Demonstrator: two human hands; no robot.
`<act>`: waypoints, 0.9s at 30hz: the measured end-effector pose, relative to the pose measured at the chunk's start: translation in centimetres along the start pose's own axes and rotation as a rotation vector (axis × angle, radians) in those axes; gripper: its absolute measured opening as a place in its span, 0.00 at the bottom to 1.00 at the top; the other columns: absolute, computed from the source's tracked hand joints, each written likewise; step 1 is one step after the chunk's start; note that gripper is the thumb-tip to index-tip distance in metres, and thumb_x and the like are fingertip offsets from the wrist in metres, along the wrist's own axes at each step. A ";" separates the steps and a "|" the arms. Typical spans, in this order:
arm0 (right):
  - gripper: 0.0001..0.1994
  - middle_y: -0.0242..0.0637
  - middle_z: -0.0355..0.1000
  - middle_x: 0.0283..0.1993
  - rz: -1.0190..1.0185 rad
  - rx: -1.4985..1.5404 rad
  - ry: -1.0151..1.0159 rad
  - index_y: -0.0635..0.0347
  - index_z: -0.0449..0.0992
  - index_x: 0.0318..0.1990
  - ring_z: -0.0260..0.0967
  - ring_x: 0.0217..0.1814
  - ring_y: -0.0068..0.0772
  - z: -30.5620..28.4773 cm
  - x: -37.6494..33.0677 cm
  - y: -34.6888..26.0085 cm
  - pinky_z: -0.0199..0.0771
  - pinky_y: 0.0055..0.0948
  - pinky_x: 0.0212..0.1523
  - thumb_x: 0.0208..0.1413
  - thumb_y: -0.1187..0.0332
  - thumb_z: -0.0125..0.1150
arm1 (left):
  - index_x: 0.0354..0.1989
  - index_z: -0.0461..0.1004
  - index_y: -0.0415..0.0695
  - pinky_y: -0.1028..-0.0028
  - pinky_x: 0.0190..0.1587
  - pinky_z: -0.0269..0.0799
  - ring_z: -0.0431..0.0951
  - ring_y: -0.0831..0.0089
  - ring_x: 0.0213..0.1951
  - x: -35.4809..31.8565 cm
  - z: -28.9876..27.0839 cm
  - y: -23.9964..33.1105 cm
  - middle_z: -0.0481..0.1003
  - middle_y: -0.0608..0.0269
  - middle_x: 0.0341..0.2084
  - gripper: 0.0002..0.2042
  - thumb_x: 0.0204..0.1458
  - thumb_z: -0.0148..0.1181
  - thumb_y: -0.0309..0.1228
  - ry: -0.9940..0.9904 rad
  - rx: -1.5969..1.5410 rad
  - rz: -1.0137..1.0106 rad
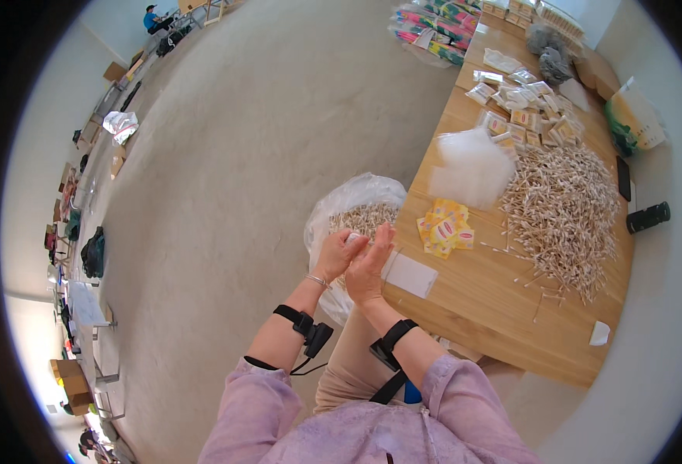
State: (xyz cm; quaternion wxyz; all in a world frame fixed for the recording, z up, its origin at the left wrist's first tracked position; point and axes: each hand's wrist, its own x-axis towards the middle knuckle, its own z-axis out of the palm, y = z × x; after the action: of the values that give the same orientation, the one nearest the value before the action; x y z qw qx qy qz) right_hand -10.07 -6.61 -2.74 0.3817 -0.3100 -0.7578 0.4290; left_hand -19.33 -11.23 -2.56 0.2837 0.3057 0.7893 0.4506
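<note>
My left hand [333, 254] and my right hand [369, 267] are pressed together in front of me, just off the near left edge of a wooden table [480, 298]. Between them I hold a small bundle of white-tipped swab sticks [354, 239], only its top showing. The right palm stands upright against the left fingers. Below the hands sits a clear plastic bag [356, 193] full of the same sticks. A flat white packet [410, 274] lies on the table right beside my right hand.
A big heap of swab sticks [565, 213] covers the table's middle. Yellow packets [443, 230] and clear bags [471, 166] lie near it, with several filled small packs [526, 116] farther back. A black cylinder [648, 217] sits at the right edge. Grey floor lies to the left.
</note>
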 end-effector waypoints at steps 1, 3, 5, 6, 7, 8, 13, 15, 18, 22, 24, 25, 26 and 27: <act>0.31 0.55 0.40 0.69 -0.007 0.017 -0.010 0.66 0.43 0.65 0.30 0.74 0.58 -0.3 0.0 0.1 0.31 0.53 0.69 0.53 0.80 0.45 | 0.30 0.74 0.40 0.79 0.28 0.65 0.66 0.85 0.26 -0.1 0.1 0.1 0.72 0.72 0.22 0.12 0.55 0.58 0.38 0.029 0.006 -0.013; 0.31 0.55 0.39 0.70 -0.004 0.053 -0.026 0.66 0.42 0.66 0.30 0.73 0.60 -0.9 0.1 -0.5 0.29 0.54 0.69 0.55 0.78 0.44 | 0.30 0.74 0.40 0.80 0.27 0.65 0.66 0.86 0.26 -0.2 -0.2 -0.4 0.72 0.72 0.22 0.13 0.55 0.59 0.39 0.063 0.019 -0.025; 0.30 0.56 0.38 0.70 -0.008 0.096 -0.041 0.65 0.41 0.66 0.30 0.73 0.61 -1.6 0.4 -1.2 0.27 0.54 0.69 0.57 0.75 0.44 | 0.26 0.73 0.39 0.74 0.25 0.63 0.65 0.81 0.23 -0.2 -1.2 -1.5 0.70 0.63 0.17 0.16 0.51 0.62 0.41 0.156 -0.091 0.000; 0.31 0.56 0.38 0.70 0.029 0.122 -0.060 0.66 0.41 0.66 0.31 0.73 0.60 -2.1 0.4 -1.1 0.29 0.51 0.70 0.56 0.76 0.45 | 0.26 0.73 0.39 0.74 0.25 0.63 0.65 0.81 0.23 -0.4 -2.1 -1.6 0.70 0.63 0.17 0.16 0.51 0.62 0.41 0.155 -0.091 0.006; 0.31 0.56 0.39 0.70 0.063 0.151 -0.078 0.67 0.41 0.66 0.32 0.73 0.58 -2.6 0.6 -1.1 0.30 0.47 0.70 0.56 0.76 0.45 | 0.28 0.74 0.39 0.75 0.25 0.63 0.66 0.82 0.23 -0.6 -3.4 -1.4 0.71 0.66 0.18 0.15 0.51 0.61 0.42 0.224 -0.226 -0.001; 0.31 0.56 0.39 0.70 0.055 0.155 -0.073 0.67 0.41 0.66 0.32 0.73 0.58 -3.1 0.7 -1.3 0.30 0.47 0.70 0.56 0.76 0.45 | 0.29 0.75 0.40 0.77 0.25 0.64 0.66 0.83 0.24 -0.9 -4.7 -1.1 0.72 0.70 0.20 0.15 0.52 0.61 0.42 0.295 -0.362 -0.007; 0.30 0.57 0.47 0.68 0.405 0.422 -0.126 0.70 0.48 0.65 0.38 0.73 0.48 -5.7 2.3 -1.5 0.36 0.35 0.70 0.65 0.54 0.37 | 0.31 0.73 0.42 0.83 0.26 0.65 0.68 0.87 0.25 -3.5 -6.9 5.3 0.70 0.74 0.22 0.14 0.55 0.59 0.41 0.310 -0.188 0.070; 0.32 0.55 0.48 0.68 0.437 0.497 -0.183 0.69 0.48 0.65 0.40 0.72 0.45 -6.3 2.7 -3.4 0.39 0.33 0.68 0.63 0.50 0.35 | 0.31 0.73 0.42 0.83 0.26 0.65 0.68 0.87 0.25 -4.8 -5.5 6.6 0.71 0.74 0.22 0.13 0.55 0.59 0.41 0.348 -0.130 0.097; 0.40 0.48 0.51 0.67 0.563 0.698 -0.360 0.66 0.49 0.66 0.46 0.70 0.37 -8.0 3.2 -6.8 0.49 0.28 0.62 0.59 0.38 0.30 | 0.34 0.71 0.42 0.84 0.26 0.64 0.67 0.87 0.25 -6.6 -1.0 7.8 0.70 0.74 0.23 0.13 0.56 0.57 0.40 0.340 -0.323 0.137; 0.39 0.46 0.64 0.58 0.445 0.532 -0.395 0.65 0.60 0.60 0.61 0.61 0.34 -11.3 3.7 -6.1 0.61 0.28 0.53 0.60 0.36 0.28 | 0.38 0.68 0.44 0.85 0.26 0.65 0.68 0.87 0.26 -7.6 4.7 11.0 0.70 0.74 0.25 0.12 0.57 0.55 0.41 0.409 -0.564 0.171; 0.36 0.47 0.68 0.51 0.295 0.337 -0.350 0.65 0.65 0.54 0.66 0.54 0.37 -13.4 4.4 -5.6 0.64 0.31 0.48 0.61 0.38 0.28 | 0.39 0.67 0.45 0.85 0.27 0.66 0.69 0.87 0.28 -8.0 6.2 12.4 0.70 0.73 0.26 0.12 0.58 0.55 0.41 0.374 -0.607 0.197; 0.34 0.47 0.72 0.44 0.152 0.151 -0.315 0.65 0.70 0.48 0.70 0.46 0.41 -14.4 4.7 -5.6 0.67 0.34 0.44 0.62 0.40 0.29 | 0.39 0.67 0.45 0.84 0.28 0.67 0.70 0.86 0.29 -8.3 7.0 12.6 0.71 0.73 0.27 0.12 0.58 0.54 0.41 0.313 -0.722 0.143; 0.34 0.47 0.72 0.44 0.150 0.144 -0.304 0.65 0.70 0.48 0.70 0.46 0.41 -15.3 4.6 -5.7 0.67 0.34 0.44 0.62 0.40 0.29 | 0.39 0.67 0.46 0.83 0.28 0.68 0.72 0.85 0.30 -8.6 7.7 13.0 0.72 0.72 0.28 0.11 0.58 0.54 0.40 0.248 -0.834 0.087; 0.30 0.49 0.71 0.43 0.128 0.004 -0.290 0.65 0.71 0.44 0.69 0.46 0.48 -16.4 4.6 -6.6 0.67 0.39 0.44 0.63 0.44 0.32 | 0.39 0.67 0.46 0.83 0.28 0.68 0.72 0.85 0.30 -8.8 8.4 13.5 0.72 0.72 0.28 0.11 0.58 0.54 0.40 0.233 -0.837 0.093</act>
State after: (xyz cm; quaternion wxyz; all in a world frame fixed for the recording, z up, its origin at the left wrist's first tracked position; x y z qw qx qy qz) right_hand 0.47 0.97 10.13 0.2406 -0.2917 -0.7827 0.4943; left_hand -4.45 -7.73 7.26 0.2715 0.1466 0.5508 0.7755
